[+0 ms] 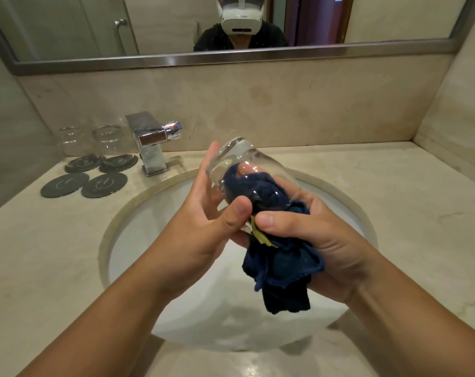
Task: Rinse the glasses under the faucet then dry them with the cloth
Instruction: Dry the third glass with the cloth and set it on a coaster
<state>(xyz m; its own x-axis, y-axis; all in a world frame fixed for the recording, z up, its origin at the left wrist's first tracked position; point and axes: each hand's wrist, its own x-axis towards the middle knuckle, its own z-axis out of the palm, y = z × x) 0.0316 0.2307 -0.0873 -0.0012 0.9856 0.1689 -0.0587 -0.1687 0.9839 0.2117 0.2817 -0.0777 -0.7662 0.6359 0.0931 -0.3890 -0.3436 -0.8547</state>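
Observation:
Over the sink I hold a clear glass (237,159) tilted, its base up and away from me. My left hand (214,210) grips the glass from the left, thumb across its side near the rim. A dark blue cloth (282,268) is stuffed into the glass's mouth and hangs below it. My right hand (320,240) holds the cloth, with fingers pushed inside the glass. Two more glasses (70,141) (108,138) stand upright on coasters at the back left. The chrome faucet (149,140) stands beside them, with no water running.
The round white sink basin (138,240) sits in a beige stone counter (394,186). Two empty dark coasters (65,185) (104,185) lie in front of the glasses. A mirror (95,28) spans the back wall. Walls close off the left and right sides.

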